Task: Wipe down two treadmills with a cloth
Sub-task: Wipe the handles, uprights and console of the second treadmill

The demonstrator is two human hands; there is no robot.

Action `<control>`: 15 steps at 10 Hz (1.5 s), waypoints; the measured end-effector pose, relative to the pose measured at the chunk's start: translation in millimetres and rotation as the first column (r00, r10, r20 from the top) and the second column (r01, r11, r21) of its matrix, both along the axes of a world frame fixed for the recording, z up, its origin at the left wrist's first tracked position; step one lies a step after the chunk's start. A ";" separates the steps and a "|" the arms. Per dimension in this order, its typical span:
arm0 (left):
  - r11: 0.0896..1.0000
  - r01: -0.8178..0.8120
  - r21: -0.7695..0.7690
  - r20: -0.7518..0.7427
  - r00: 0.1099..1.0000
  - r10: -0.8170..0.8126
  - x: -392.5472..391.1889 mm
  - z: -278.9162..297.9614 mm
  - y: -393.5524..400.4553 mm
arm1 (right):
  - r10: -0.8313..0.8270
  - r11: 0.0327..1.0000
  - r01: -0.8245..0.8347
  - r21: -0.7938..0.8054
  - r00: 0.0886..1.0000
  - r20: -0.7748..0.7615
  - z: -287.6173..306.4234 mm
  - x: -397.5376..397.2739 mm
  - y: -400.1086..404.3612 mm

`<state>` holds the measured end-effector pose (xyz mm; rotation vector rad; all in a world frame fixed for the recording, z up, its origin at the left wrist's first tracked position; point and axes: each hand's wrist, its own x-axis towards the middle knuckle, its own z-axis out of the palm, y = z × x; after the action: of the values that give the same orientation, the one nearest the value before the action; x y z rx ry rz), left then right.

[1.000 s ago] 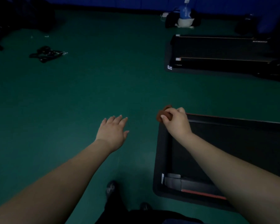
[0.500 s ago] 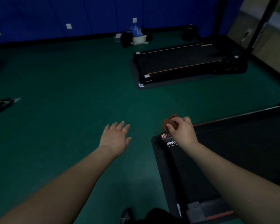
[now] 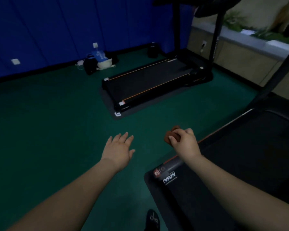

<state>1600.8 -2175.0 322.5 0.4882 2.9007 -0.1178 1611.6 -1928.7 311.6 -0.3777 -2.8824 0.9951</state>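
My right hand [image 3: 185, 144] grips a bunched brown cloth [image 3: 171, 136] in the air, just above the left rear corner of the near black treadmill [image 3: 240, 155]. That treadmill's deck fills the lower right, with a white logo near its rear end. My left hand [image 3: 118, 150] hovers over the green floor with its fingers spread, holding nothing. A second black treadmill [image 3: 150, 82] with orange side stripes lies farther back on a dark mat, its uprights rising at the top right.
Green floor [image 3: 48, 130] stretches to the left and between the two treadmills. Bags and a blue-and-white bundle [image 3: 98, 61] sit against the blue padded wall. A dark shoe [image 3: 153, 220] shows at the bottom edge. A low ledge with plants runs along the right.
My view has swung up and to the right, bringing the far treadmill and wall closer to the centre. Both hands keep their poses; the right one still grips the cloth.
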 end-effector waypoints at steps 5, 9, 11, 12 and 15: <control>0.973 0.230 0.026 -0.008 0.973 -0.230 -242.0 13.0 59.9 | -0.250 0.968 0.250 -0.011 0.968 -0.014 16.3 -182.9 53.0; 0.854 0.519 0.027 -0.050 0.854 -0.518 -448.4 25.1 93.4 | -0.526 0.850 0.526 -0.025 0.848 -0.063 26.6 -332.7 51.1; 0.801 0.598 0.008 -0.049 0.801 -0.597 -517.4 30.8 130.8 | -0.622 0.783 0.620 -0.047 0.778 -0.090 36.3 -375.6 75.3; 0.779 0.627 0.009 -0.048 0.778 -0.626 -545.1 31.3 162.8 | -0.658 0.753 0.656 -0.056 0.748 -0.087 37.3 -394.5 100.7; 0.725 0.689 0.010 -0.087 0.723 -0.686 -637.3 39.4 308.3 | -0.715 0.699 0.713 -0.054 0.698 -0.050 31.2 -465.2 223.3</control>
<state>963.5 -1866.6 361.9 1.5879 2.6215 -0.1834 1146.4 -1705.4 342.8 -1.3122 -2.2804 0.8540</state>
